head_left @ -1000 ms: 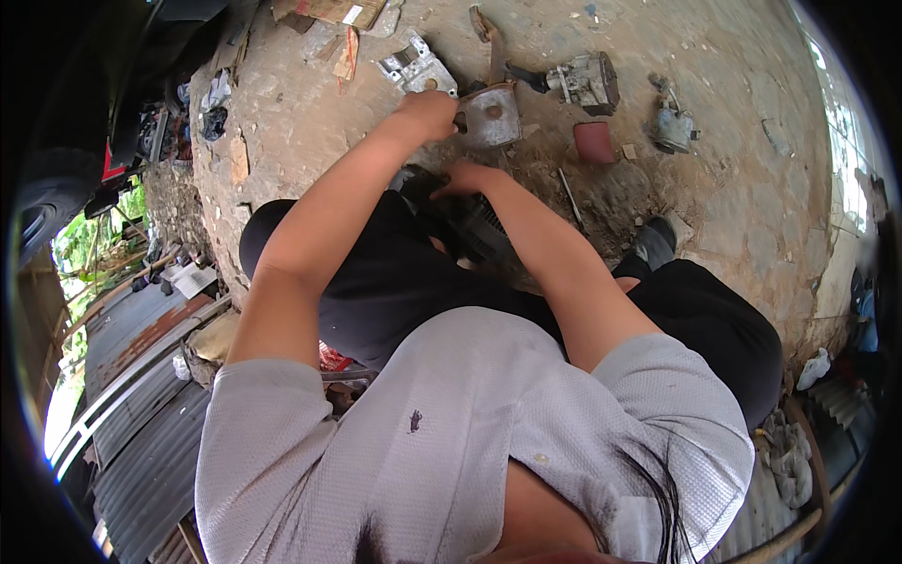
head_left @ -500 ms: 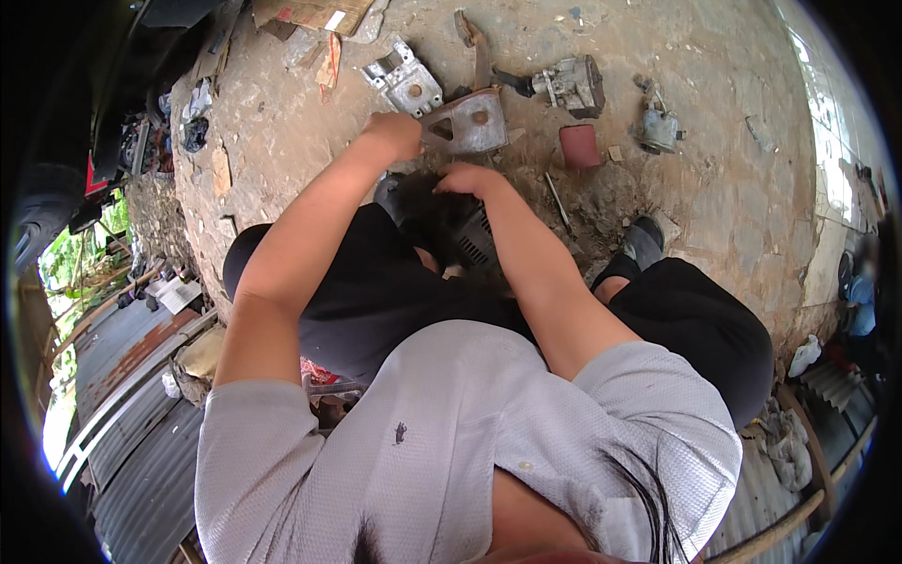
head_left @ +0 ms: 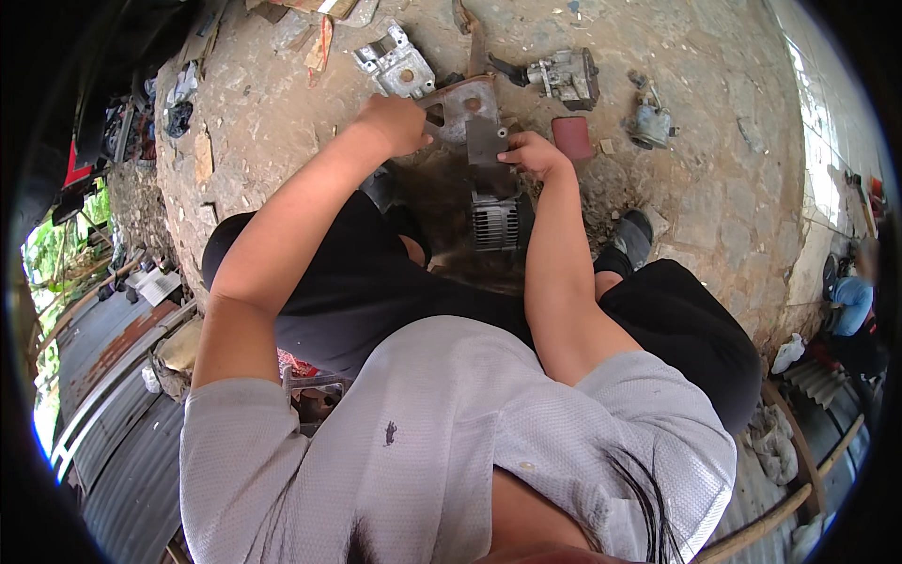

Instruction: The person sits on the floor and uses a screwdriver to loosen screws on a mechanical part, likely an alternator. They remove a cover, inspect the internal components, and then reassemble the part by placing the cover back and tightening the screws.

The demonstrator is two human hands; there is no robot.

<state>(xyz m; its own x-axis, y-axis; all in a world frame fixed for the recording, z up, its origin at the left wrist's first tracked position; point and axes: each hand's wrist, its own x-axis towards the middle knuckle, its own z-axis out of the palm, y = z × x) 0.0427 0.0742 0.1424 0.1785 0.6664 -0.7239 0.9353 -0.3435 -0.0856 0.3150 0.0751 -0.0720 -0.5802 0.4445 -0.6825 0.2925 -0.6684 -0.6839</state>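
Observation:
In front of my knees, a worn metal bracket (head_left: 460,99) with a triangular opening lies on the ground. My left hand (head_left: 393,124) is closed at its left edge, fingertips partly hidden. To the right, my right hand (head_left: 534,153) pinches the side of a dark grey, flat rectangular piece (head_left: 487,143), thumb and fingers at its right edge. A ribbed metal part (head_left: 496,222) with slots sits just below that piece, nearer to me. I cannot tell whether the flat piece is joined to the bracket or the ribbed part.
Beyond my left hand lies a silver cast housing (head_left: 396,64). Farther right are another metal casting (head_left: 564,79), a maroon square piece (head_left: 573,138) and a small metal canister-like part (head_left: 650,122). My shoe (head_left: 634,238) stands at the right. Corrugated sheets (head_left: 132,461) lie at lower left.
My right hand has moved right and slightly away from me, to the dark flat piece's edge. The ribbed part now shows more plainly. My left hand stays by the bracket.

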